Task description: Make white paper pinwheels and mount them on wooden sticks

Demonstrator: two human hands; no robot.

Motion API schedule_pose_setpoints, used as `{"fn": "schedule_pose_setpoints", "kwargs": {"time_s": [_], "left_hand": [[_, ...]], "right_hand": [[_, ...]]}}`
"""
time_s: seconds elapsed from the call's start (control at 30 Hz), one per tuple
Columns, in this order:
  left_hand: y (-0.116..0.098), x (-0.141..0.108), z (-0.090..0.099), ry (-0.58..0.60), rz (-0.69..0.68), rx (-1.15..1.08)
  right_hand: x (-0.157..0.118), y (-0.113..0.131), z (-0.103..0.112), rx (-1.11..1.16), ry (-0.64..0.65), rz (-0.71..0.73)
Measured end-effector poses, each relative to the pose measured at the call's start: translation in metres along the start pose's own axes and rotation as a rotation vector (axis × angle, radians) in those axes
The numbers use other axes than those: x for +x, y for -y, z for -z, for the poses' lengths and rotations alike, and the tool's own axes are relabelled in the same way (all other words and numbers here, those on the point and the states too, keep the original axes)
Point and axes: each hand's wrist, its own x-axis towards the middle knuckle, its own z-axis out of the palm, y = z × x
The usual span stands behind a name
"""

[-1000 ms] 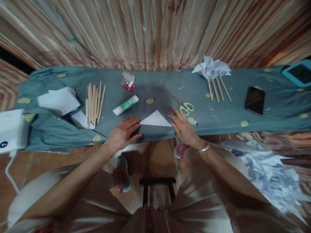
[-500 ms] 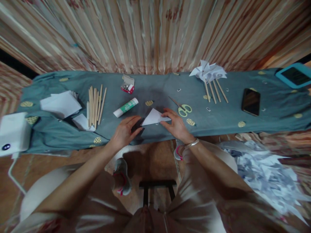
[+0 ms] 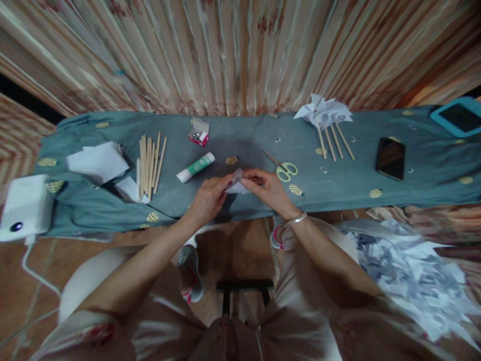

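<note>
A folded piece of white paper (image 3: 236, 186) is held up between both hands near the table's front edge. My left hand (image 3: 210, 199) pinches its left side, fingers closed. On the other side my right hand (image 3: 268, 189), with a silver bangle at the wrist, grips the paper between thumb and fingers. Green-handled scissors (image 3: 285, 170) lie just beyond my right hand. A green and white glue stick (image 3: 195, 167) rests beyond my left hand. Behind it stands an opened small red and white box (image 3: 199, 134) with shiny metal bits inside.
On the green cloth (image 3: 255, 135) lie wooden sticks (image 3: 148, 165) and stacked white paper (image 3: 98, 163) at left, beside a white device (image 3: 25, 208). Paper pinwheels (image 3: 325, 111), a phone (image 3: 391, 158) and a blue-framed tablet (image 3: 459, 118) are at right. Many paper pinwheel shapes (image 3: 413, 276) are heaped lower right.
The paper triangle lay flat with my left hand beside it. Now my left hand has moved right and taken hold of it, and the paper is raised and bent between both hands.
</note>
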Motion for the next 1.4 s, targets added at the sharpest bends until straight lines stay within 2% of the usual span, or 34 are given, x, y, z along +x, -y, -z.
{"fn": "schedule_pose_setpoints", "kwargs": {"time_s": [0.17,0.23,0.37,0.47,0.57,0.7,0.83,0.97,1.1,1.27,1.4], "left_hand": [[-0.003,0.007,0.006,0.017,-0.150,0.108],[-0.003,0.009,0.007,0.041,-0.202,0.107],[-0.010,0.010,0.008,0.022,-0.214,0.131],[-0.021,0.011,0.010,-0.010,-0.261,0.121],[-0.026,0.012,0.014,0.011,-0.269,0.134],[-0.022,0.013,0.017,0.014,-0.279,0.239],[-0.013,0.008,0.019,0.052,-0.273,0.311],[-0.007,-0.005,0.020,0.089,-0.280,0.263],[-0.006,-0.015,0.020,0.140,-0.276,0.210],[-0.011,-0.018,0.020,0.120,-0.294,0.231],[-0.009,-0.019,0.018,0.126,-0.296,0.199]], "right_hand": [[0.002,-0.003,0.011,-0.008,-0.047,0.023],[0.002,-0.005,0.014,-0.007,-0.014,-0.005],[0.001,-0.006,0.016,-0.015,0.050,-0.062],[0.001,-0.009,0.018,-0.050,0.032,-0.079],[0.001,-0.016,0.019,-0.054,0.002,-0.069],[-0.003,-0.022,0.019,-0.104,-0.024,-0.034],[-0.017,-0.016,0.024,-0.266,-0.004,0.068],[-0.038,-0.011,0.031,-0.427,0.073,0.192],[-0.052,-0.013,0.032,-0.524,0.116,0.254],[-0.057,-0.010,0.031,-0.611,0.078,0.283],[-0.056,-0.006,0.029,-0.617,0.151,0.334]]}}
